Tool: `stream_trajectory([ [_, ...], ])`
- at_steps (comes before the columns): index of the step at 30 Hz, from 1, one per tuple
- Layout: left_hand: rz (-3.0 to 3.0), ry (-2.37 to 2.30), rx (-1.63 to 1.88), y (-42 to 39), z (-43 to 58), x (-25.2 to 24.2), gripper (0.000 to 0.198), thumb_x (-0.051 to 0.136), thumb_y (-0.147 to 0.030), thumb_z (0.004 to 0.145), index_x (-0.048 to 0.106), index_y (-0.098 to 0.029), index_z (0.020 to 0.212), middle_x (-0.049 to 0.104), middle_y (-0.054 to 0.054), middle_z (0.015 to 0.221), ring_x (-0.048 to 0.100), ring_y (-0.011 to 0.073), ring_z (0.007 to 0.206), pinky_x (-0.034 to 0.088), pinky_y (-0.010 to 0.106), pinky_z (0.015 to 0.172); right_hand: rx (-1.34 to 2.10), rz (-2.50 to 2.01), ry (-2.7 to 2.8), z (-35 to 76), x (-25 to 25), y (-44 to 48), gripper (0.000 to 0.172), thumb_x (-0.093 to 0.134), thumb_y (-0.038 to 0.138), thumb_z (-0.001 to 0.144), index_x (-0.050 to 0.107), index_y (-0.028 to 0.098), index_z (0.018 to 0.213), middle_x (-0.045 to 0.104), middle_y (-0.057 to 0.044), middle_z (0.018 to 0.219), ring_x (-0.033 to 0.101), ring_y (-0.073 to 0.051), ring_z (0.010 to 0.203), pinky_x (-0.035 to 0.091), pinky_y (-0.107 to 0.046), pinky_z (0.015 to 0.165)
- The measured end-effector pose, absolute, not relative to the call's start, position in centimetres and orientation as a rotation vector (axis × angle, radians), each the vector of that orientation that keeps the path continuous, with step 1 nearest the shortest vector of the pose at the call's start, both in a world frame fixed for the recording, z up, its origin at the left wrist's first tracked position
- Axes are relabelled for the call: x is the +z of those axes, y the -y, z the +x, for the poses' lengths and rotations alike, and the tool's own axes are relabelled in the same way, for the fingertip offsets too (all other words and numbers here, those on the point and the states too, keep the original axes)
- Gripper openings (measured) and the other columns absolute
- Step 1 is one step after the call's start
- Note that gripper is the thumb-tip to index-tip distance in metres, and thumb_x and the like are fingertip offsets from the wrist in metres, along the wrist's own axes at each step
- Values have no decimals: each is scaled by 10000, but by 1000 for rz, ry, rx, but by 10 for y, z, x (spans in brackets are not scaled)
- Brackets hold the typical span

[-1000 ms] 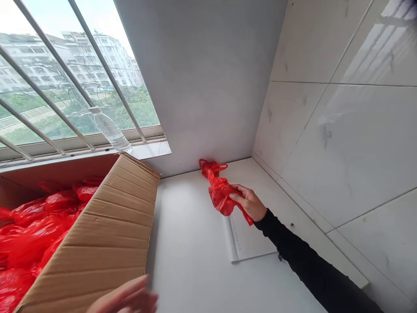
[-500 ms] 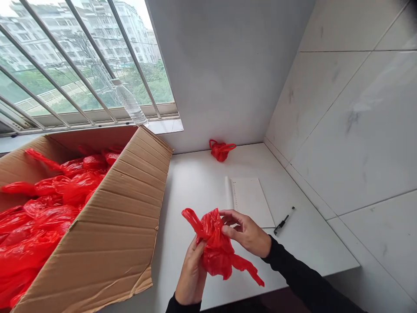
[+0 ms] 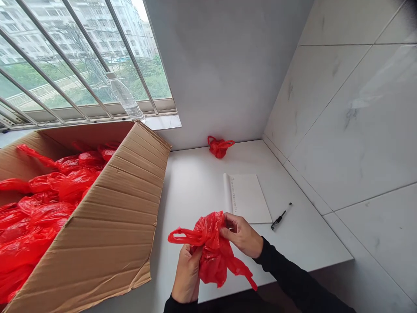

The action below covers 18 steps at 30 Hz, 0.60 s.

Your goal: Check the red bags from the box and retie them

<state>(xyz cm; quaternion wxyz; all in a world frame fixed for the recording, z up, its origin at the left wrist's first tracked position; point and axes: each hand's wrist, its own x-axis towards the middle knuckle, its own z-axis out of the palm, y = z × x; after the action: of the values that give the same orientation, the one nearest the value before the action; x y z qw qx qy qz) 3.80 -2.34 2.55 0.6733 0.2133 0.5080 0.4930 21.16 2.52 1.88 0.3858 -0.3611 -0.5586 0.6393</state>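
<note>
A crumpled red plastic bag (image 3: 213, 261) is held between my two hands above the front of the white table. Its handles stick out, one loop to the left and one tail down to the right. My left hand (image 3: 187, 271) grips the bag's left side, thumb on top and the other fingers partly hidden behind it. With thumb and forefinger, my right hand (image 3: 243, 234) pinches the upper right part of the plastic. What the bag contains is hidden.
A cardboard box (image 3: 107, 221) full of red plastic bags (image 3: 48, 213) stands at left. On the table (image 3: 192, 182) lie an open notebook (image 3: 249, 198), a black pen (image 3: 280, 216) and another red bag (image 3: 219, 148) by the wall. A clear bottle (image 3: 125, 98) stands on the windowsill.
The bag's left handle has swung down and further left, and its upper part looks looser and more spread. Both hands have shifted slightly left with it.
</note>
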Motion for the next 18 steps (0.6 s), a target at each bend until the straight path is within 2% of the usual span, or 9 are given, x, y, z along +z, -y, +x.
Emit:
stream_trajectory([
  [5, 475, -1147, 1149, 25, 36, 19, 387, 830, -382, 685, 748, -174, 1001, 753, 79, 889, 694, 258, 821, 539, 327, 725, 1620, -955, 1359, 213, 14, -26, 424, 576, 576, 905, 666, 196, 1070, 689, -52, 984, 624, -192, 908, 509, -362, 880],
  [9, 529, -1132, 1117, 24, 34, 10, 497, 862, -327, 654, 736, -179, 1111, 760, 81, 926, 702, 273, 864, 537, 345, 802, 1707, -872, 1429, 214, 11, -24, 477, 638, 587, 860, 659, 181, 1110, 702, -72, 1024, 641, -209, 927, 513, -404, 926],
  [14, 477, -1055, 1123, 25, 38, 19, 488, 768, -412, 784, 689, -224, 1227, 752, 92, 1038, 698, 272, 945, 533, 360, 860, 1671, -879, 1284, 217, 9, -25, 416, 586, 555, 911, 671, 185, 1079, 705, -87, 1081, 650, -229, 1008, 501, -412, 959],
  [18, 568, -1038, 1099, 24, 37, 25, 482, 770, -394, 790, 689, -208, 1227, 730, 104, 1117, 675, 280, 1014, 529, 348, 880, 1711, -834, 1244, 219, 10, -26, 399, 587, 517, 927, 640, 199, 1162, 683, -87, 1157, 636, -220, 1057, 489, -415, 986],
])
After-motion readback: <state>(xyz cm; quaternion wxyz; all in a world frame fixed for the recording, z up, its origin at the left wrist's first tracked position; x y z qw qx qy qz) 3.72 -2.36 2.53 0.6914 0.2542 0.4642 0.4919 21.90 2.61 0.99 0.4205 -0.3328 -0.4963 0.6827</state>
